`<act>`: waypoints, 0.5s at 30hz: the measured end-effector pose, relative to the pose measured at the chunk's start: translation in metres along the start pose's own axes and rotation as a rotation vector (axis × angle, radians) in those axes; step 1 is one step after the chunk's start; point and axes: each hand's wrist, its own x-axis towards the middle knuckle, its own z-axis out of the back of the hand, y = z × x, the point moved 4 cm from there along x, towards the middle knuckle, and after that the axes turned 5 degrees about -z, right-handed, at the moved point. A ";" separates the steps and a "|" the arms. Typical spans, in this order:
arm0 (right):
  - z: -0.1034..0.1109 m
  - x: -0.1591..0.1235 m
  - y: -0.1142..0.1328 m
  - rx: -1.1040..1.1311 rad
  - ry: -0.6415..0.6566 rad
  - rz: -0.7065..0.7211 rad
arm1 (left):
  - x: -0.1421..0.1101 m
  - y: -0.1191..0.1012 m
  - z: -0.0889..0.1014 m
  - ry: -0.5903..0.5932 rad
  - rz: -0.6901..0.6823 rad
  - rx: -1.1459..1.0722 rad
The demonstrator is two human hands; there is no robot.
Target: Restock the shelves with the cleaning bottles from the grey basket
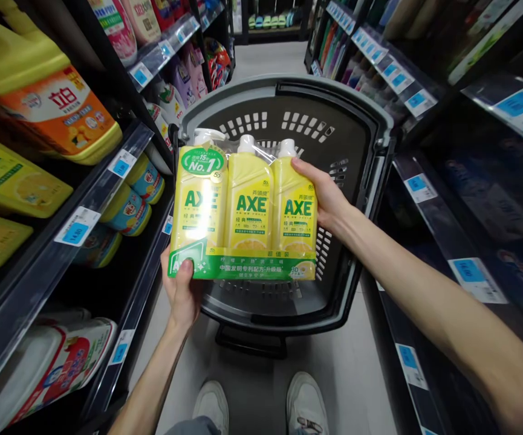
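Observation:
I hold a shrink-wrapped three-pack of yellow AXE dish-soap bottles (243, 211) upright in front of me. My left hand (182, 290) grips its lower left corner, thumb over the green band. My right hand (327, 196) clasps the pack's right side near the top. The pack hangs above the grey shopping basket (374, 130), whose perforated inside shows behind it.
Store shelves line both sides of a narrow aisle. On the left stand large yellow detergent jugs (52, 115), round tubs (134, 205) and red-and-white packs (61, 362). Blue price tags (470, 272) run along the right shelves. My white shoes (306, 402) show on the floor below.

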 end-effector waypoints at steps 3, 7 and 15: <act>-0.003 -0.007 0.000 0.012 -0.016 0.032 | 0.010 0.000 0.005 0.009 0.030 0.064; -0.007 -0.030 -0.007 0.041 -0.092 0.036 | -0.001 -0.007 0.028 0.130 0.100 0.288; -0.016 -0.077 0.020 -0.229 -0.304 0.317 | -0.095 0.059 0.083 -0.046 0.526 0.400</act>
